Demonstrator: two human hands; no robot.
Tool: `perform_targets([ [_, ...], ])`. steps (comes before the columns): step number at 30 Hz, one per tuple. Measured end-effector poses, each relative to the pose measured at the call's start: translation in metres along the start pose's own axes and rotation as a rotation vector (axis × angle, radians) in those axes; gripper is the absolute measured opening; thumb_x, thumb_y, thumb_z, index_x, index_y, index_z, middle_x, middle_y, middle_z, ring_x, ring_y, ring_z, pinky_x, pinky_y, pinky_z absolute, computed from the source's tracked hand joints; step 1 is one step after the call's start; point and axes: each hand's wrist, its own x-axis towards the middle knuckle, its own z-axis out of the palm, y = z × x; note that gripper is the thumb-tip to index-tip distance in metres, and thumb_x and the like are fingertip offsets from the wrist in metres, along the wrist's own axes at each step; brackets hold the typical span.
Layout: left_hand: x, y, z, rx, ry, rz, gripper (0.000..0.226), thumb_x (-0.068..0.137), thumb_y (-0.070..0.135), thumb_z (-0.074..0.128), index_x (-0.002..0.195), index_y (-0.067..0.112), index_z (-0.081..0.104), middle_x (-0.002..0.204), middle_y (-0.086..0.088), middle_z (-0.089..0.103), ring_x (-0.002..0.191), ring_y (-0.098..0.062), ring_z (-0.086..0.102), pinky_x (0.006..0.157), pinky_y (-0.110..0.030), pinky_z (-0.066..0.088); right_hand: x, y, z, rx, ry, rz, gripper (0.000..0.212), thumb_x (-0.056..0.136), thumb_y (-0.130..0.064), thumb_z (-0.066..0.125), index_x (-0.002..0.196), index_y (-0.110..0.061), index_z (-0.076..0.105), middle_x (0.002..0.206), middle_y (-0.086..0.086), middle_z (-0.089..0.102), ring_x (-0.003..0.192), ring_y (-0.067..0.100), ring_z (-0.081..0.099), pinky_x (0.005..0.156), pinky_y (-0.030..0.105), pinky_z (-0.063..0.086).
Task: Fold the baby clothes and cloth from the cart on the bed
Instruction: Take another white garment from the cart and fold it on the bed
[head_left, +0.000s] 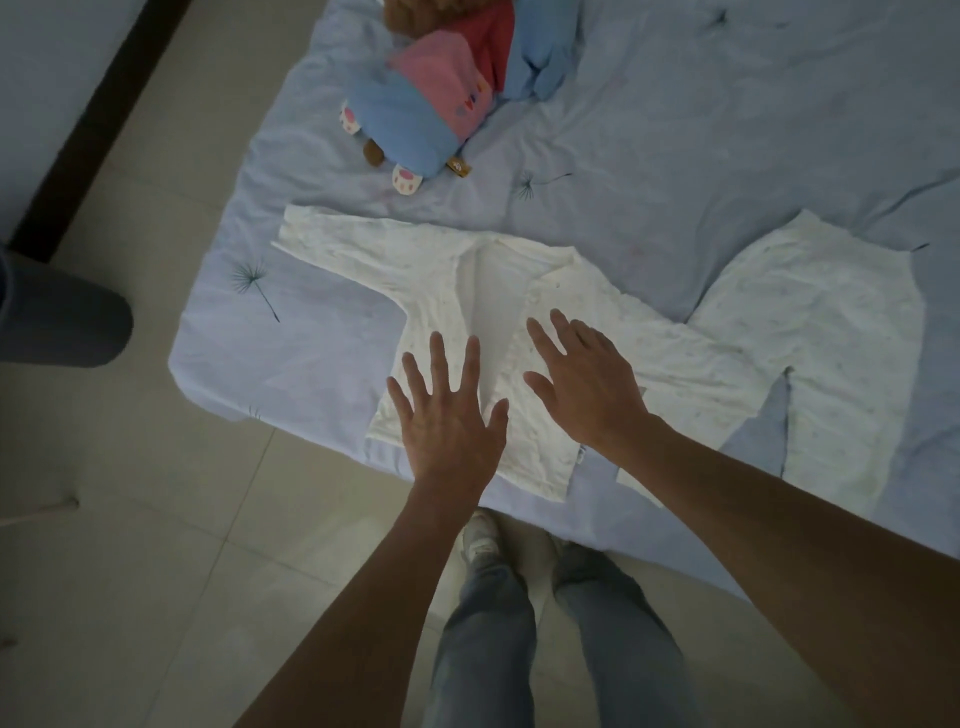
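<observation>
Baby clothes, two pale speckled pieces, lie flat on the bed (675, 130), which fills most of the view under a wrinkled light-blue sheet printed with dandelion seeds. Beige floor tiles (130, 519) run along the bed's near edge.

The pants (831, 332) lie to the right with the waist away from the person and both legs pointing toward the near edge. The top (431, 291) lies beside them near the edge of the bed. Its front is open, so the white inside shows between the two panels. One sleeve stretches out to the left, and the other reaches right until it meets the pants.

A plush toy (421, 104) in blue and pink lies farther up the bed, apart from the top, with a crumpled blue cloth (540, 57) touching it on the right.

The left hand (447, 415) rests palm down on the top's left panel, fingers straight and spread wide. The right hand (587, 384) lies palm down on the right panel, fingers straight and close together, thumb held apart. Neither hand pinches any fabric.

Below the arms, legs in blue jeans (483, 649) stand on the tiles, and one light shoe (480, 540) shows just at the bed's edge.
</observation>
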Motion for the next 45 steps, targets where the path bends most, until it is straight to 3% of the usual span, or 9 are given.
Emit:
perform_targets([
  [8, -0.005, 0.012, 0.044, -0.116, -0.014, -0.194, 0.089, 0.103, 0.076, 0.035, 0.170, 0.037, -0.009, 0.179, -0.003, -0.016, 0.163, -0.042, -0.013, 0.130, -0.068, 0.004, 0.030, 0.018, 0.020, -0.034, 0.014, -0.186, 0.080, 0.105, -0.059, 0.050, 0.170, -0.029, 0.014, 0.176, 0.013, 0.018, 0.158, 0.038, 0.031, 0.124, 0.050, 0.038],
  [13, -0.012, 0.023, 0.070, -0.213, -0.044, -0.354, 0.088, 0.103, 0.077, 0.029, 0.169, 0.036, -0.013, 0.179, -0.002, -0.018, 0.162, -0.044, -0.018, 0.130, -0.067, 0.004, 0.057, 0.031, 0.028, -0.159, 0.054, -0.424, 0.085, 0.101, -0.052, 0.063, 0.169, -0.035, 0.014, 0.178, 0.013, 0.005, 0.160, 0.038, 0.024, 0.125, 0.052, 0.036],
  [18, -0.011, 0.023, 0.086, -0.254, -0.031, -0.446, 0.089, 0.105, 0.074, 0.031, 0.169, 0.034, -0.015, 0.179, -0.004, -0.015, 0.161, -0.048, -0.015, 0.130, -0.067, 0.005, 0.101, 0.028, 0.018, -0.199, 0.130, -0.585, 0.094, 0.097, -0.038, 0.071, 0.169, -0.035, 0.011, 0.177, 0.017, -0.003, 0.163, 0.039, 0.010, 0.129, 0.056, 0.023],
  [28, -0.011, 0.018, 0.100, -0.252, 0.011, -0.523, 0.086, 0.105, 0.072, 0.027, 0.171, 0.030, -0.009, 0.180, -0.006, -0.007, 0.163, -0.046, -0.012, 0.130, -0.065, 0.011, 0.170, 0.028, -0.003, -0.251, 0.188, -0.729, 0.096, 0.098, -0.046, 0.067, 0.170, -0.034, 0.005, 0.177, 0.015, -0.005, 0.163, 0.039, 0.006, 0.128, 0.060, 0.019],
  [34, -0.013, 0.012, 0.092, -0.241, 0.045, -0.552, 0.085, 0.107, 0.071, 0.028, 0.172, 0.027, -0.005, 0.180, -0.009, -0.006, 0.164, -0.045, -0.008, 0.131, -0.064, 0.010, 0.192, 0.028, -0.003, -0.243, 0.207, -0.771, 0.077, 0.107, -0.043, 0.055, 0.170, -0.032, 0.011, 0.178, 0.012, 0.002, 0.162, 0.039, 0.013, 0.128, 0.061, 0.020],
  [40, -0.013, -0.006, 0.084, -0.194, 0.028, -0.589, 0.082, 0.109, 0.068, 0.026, 0.172, 0.024, -0.004, 0.180, -0.010, -0.007, 0.163, -0.048, -0.008, 0.130, -0.064, 0.012, 0.205, 0.018, -0.004, -0.163, 0.220, -0.744, 0.080, 0.105, -0.040, 0.059, 0.170, -0.029, 0.013, 0.178, 0.009, 0.001, 0.162, 0.038, 0.015, 0.128, 0.060, 0.022],
  [45, -0.013, -0.011, 0.083, -0.171, 0.005, -0.578, 0.089, 0.108, 0.068, 0.033, 0.171, 0.019, -0.006, 0.180, -0.009, -0.008, 0.163, -0.046, -0.009, 0.131, -0.063, 0.014, 0.216, 0.012, 0.003, -0.132, 0.209, -0.763, 0.057, 0.103, -0.028, 0.066, 0.155, -0.015, 0.046, 0.177, 0.010, 0.012, 0.161, 0.038, 0.020, 0.127, 0.059, 0.024],
])
